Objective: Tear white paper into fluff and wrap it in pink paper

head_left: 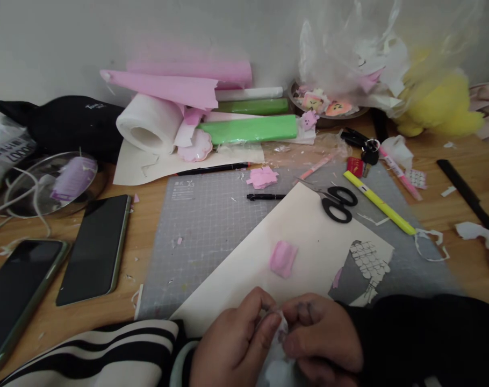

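Observation:
Close together at the bottom of the head view, my left hand (244, 338) and my right hand (323, 333) both pinch a crumpled, whitish, see-through piece (280, 360). Whether it is tissue or thin plastic I cannot tell, and its lower part leaves the picture. Just beyond the fingers, a small pink padded piece (283, 259) lies on a cream paper sheet (244, 263). To the right is a cut paper piece with drawn black outlines (369, 260). Black-handled scissors (338, 204) rest across the sheet's far corner.
Under the sheet is a grey cutting mat (200, 215). Two phones (95, 250) lie at left, near a metal bowl (53, 183). A white roll (148, 123), pink paper (167, 88) and a green pack (252, 129) stand behind. A yellow marker (379, 203) and keys (367, 156) are right.

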`<move>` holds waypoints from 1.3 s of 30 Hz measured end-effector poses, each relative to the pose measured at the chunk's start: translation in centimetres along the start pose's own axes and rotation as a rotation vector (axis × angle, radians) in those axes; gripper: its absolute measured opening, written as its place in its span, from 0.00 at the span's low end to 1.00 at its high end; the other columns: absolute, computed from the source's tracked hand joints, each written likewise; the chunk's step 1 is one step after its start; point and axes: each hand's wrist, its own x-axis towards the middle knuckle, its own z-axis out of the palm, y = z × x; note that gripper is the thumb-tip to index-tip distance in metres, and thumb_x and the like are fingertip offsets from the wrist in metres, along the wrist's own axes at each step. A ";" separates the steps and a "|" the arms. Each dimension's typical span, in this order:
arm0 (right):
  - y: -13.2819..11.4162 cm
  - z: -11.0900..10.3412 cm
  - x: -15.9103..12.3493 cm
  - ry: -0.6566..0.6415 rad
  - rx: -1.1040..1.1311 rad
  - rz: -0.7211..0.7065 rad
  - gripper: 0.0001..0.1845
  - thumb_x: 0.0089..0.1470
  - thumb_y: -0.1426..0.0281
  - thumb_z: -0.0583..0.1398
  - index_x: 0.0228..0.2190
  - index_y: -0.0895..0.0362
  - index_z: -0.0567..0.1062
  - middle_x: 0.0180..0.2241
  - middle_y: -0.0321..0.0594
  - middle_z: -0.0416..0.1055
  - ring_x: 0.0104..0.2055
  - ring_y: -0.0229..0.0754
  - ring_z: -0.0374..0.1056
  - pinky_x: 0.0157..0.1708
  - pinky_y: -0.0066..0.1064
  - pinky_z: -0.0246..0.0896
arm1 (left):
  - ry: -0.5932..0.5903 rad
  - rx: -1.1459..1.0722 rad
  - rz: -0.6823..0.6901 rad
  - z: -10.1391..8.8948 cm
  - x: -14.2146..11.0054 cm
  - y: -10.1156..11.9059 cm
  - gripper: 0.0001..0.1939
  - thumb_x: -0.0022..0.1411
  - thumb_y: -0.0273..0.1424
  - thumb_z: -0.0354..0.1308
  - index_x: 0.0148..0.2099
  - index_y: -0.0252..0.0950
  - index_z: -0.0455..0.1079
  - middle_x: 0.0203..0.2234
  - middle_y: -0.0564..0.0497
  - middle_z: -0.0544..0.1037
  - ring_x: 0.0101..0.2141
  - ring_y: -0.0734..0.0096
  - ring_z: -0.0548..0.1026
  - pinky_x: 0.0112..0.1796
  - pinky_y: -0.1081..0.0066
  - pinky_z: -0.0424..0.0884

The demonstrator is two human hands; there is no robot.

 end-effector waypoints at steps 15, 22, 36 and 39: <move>-0.2 -0.6 0.0 -0.090 0.088 -0.001 0.08 0.43 0.71 0.52 0.29 0.59 0.62 0.09 0.29 0.63 0.05 0.30 0.53 0.01 0.17 0.45 | 0.021 -0.046 0.055 -0.1 0.1 0.2 0.10 0.59 0.34 0.39 0.31 0.37 0.57 0.19 0.54 0.68 0.22 0.75 0.67 0.24 0.77 0.61; -0.3 -0.5 0.1 -0.040 0.069 0.034 0.05 0.42 0.72 0.51 0.26 0.59 0.63 0.07 0.27 0.61 0.03 0.30 0.51 0.01 0.17 0.44 | 0.037 -0.032 0.015 0.0 -0.1 0.4 0.10 0.59 0.35 0.39 0.30 0.37 0.58 0.19 0.54 0.68 0.22 0.75 0.66 0.24 0.77 0.60; 0.2 -1.6 0.7 -0.054 0.297 -0.282 0.15 0.43 0.61 0.57 0.28 0.61 0.65 0.05 0.24 0.58 0.03 0.30 0.50 0.01 0.16 0.41 | -0.100 -0.058 0.380 -0.7 0.7 -0.1 0.22 0.60 0.36 0.36 0.15 0.36 0.50 0.11 0.56 0.55 0.16 0.78 0.58 0.19 0.77 0.55; 0.3 -1.6 0.8 -0.070 0.291 -0.289 0.15 0.44 0.61 0.57 0.28 0.62 0.65 0.05 0.25 0.58 0.03 0.30 0.51 0.01 0.16 0.42 | -0.042 -0.107 0.289 -0.5 0.4 0.2 0.17 0.58 0.32 0.42 0.17 0.35 0.52 0.14 0.56 0.57 0.19 0.78 0.59 0.21 0.77 0.56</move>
